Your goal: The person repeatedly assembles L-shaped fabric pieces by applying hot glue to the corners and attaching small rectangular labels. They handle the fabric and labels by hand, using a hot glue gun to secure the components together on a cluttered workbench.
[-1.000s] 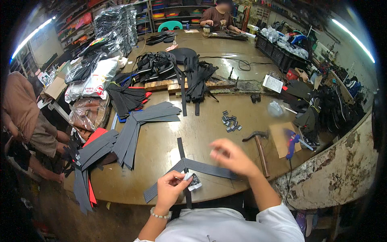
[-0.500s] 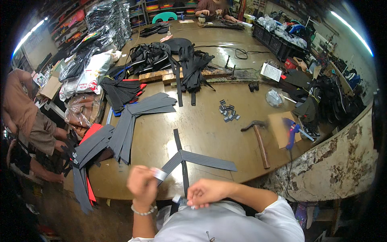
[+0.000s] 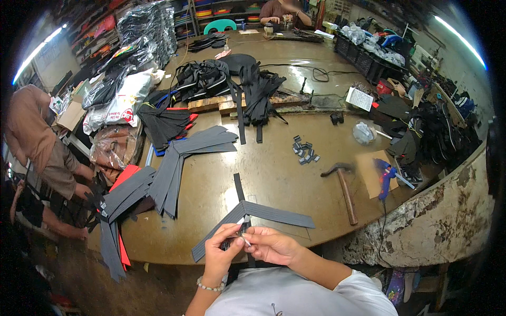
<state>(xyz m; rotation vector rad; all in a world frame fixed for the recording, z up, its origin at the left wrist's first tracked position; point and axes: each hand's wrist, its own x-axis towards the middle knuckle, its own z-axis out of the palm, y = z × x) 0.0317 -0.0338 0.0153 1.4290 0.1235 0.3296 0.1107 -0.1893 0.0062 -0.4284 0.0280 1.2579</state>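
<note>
Close together at the table's near edge, my left hand [image 3: 220,248] and my right hand [image 3: 274,246] pinch small pieces between their fingertips. A white bit, like a label [image 3: 246,242], shows between the fingers, with something dark beside it that is mostly hidden. Just beyond lies a grey ribbed strip bent in a wide V [image 3: 279,214], its left arm running beside my left hand. A black strap [image 3: 238,185] crosses under the bend and runs back towards my hands.
Right of the strip lie a hammer [image 3: 348,199], small dark clips [image 3: 304,151] and a blue glue gun [image 3: 388,181] on cardboard. Bundled grey strips [image 3: 171,176] lie left. Black straps [image 3: 258,95] hang over a wooden board. One person [image 3: 39,137] is at left, another [image 3: 282,15] at the far end.
My hands were apart, the left raised with a white label and the right lower with a white and dark piece. Now they have come together above the black strap.
</note>
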